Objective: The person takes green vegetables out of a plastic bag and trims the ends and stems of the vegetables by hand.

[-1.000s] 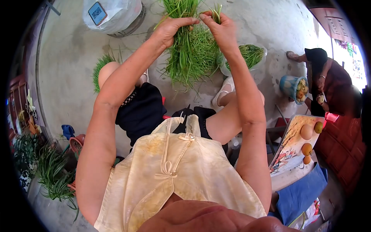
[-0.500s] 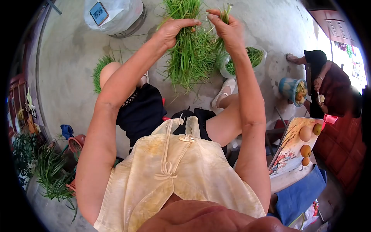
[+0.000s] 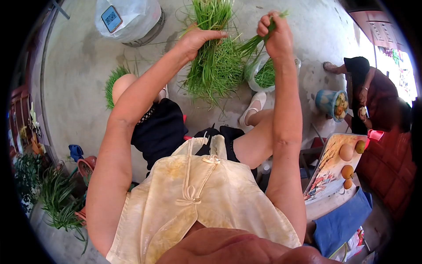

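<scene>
My left hand (image 3: 196, 41) is wrapped round a thick bunch of chives (image 3: 212, 17), its thumb across the front and its fingers hidden behind the stalks. Below it, loose chives (image 3: 220, 72) spread over the concrete floor. Off to the right, my right hand (image 3: 279, 37) is closed round a smaller tuft of chives (image 3: 252, 45), which slants down to the left with its other end poking out above the fist. Under the right wrist lies a clear plastic bag (image 3: 251, 78) holding more green stalks.
A bucket covered in white plastic (image 3: 143, 22) bears a phone (image 3: 111, 19). More greens (image 3: 115, 86) lie beside my left knee. On the right, a person (image 3: 378, 94) works by a blue bucket (image 3: 325, 102). Round fruits rest on a patterned board (image 3: 325, 165); potted plants (image 3: 61, 198) stand at left.
My right hand has moved right and turned, closing into a fist round the small tuft and carrying it away from the big bunch. My left hand has stayed almost in place.
</scene>
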{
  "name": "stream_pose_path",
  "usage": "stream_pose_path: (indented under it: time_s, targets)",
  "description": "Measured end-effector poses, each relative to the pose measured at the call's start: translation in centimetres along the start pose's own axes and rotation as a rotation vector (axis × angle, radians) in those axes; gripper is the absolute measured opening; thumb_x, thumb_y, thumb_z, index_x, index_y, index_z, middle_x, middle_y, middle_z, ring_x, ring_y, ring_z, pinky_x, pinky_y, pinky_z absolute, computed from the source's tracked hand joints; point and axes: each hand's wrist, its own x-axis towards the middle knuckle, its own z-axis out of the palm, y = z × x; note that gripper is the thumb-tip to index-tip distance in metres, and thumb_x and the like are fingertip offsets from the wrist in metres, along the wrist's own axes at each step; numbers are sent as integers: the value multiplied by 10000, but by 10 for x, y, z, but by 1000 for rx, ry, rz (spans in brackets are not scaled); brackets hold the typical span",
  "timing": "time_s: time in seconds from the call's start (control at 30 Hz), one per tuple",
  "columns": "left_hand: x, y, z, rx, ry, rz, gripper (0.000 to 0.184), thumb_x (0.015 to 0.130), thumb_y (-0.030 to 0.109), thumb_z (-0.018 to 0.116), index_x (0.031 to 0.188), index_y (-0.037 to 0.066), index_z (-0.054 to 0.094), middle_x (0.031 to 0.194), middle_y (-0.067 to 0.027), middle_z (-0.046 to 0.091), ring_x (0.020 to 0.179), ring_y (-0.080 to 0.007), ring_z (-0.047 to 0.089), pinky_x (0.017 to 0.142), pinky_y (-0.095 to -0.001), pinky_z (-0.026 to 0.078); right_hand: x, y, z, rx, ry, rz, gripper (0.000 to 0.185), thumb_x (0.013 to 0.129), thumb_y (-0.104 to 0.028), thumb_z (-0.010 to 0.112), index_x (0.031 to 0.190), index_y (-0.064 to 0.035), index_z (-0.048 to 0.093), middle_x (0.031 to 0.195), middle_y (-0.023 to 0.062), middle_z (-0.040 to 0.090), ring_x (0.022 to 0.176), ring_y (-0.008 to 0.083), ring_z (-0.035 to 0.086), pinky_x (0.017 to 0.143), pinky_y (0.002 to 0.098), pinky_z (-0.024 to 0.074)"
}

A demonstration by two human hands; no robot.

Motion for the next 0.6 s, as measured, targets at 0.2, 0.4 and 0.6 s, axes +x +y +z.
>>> stream_pose_path:
  time_s: [0.2, 0.4, 0.6]
  targets:
    - [-16, 5, 26, 283, 85, 258, 337, 699, 11, 717, 1011, -11, 594, 893, -74, 652, 775, -123, 608, 706, -270, 494, -3, 18, 16, -529, 134, -32, 147, 825, -181, 655, 872, -74, 566, 546, -78, 394, 431, 21, 308, 403, 196, 204]
    - [-16, 0, 20, 330, 128, 237, 329, 713, 64, 719, 1012, 0, 597, 878, -38, 645, 797, -116, 599, 739, -254, 467, 1, 15, 12, -380, 147, -76, 104, 814, -130, 666, 817, -81, 574, 524, -78, 399, 398, 18, 293, 371, 189, 187]
    - [-10, 3, -15, 375, 196, -41, 270, 712, 99, 731, 947, 27, 620, 755, -8, 605, 689, -114, 576, 655, -251, 463, -1, -39, -14, -320, 543, -265, 195, 826, -203, 651, 702, -147, 512, 497, -80, 378, 380, 28, 303, 354, 203, 216]
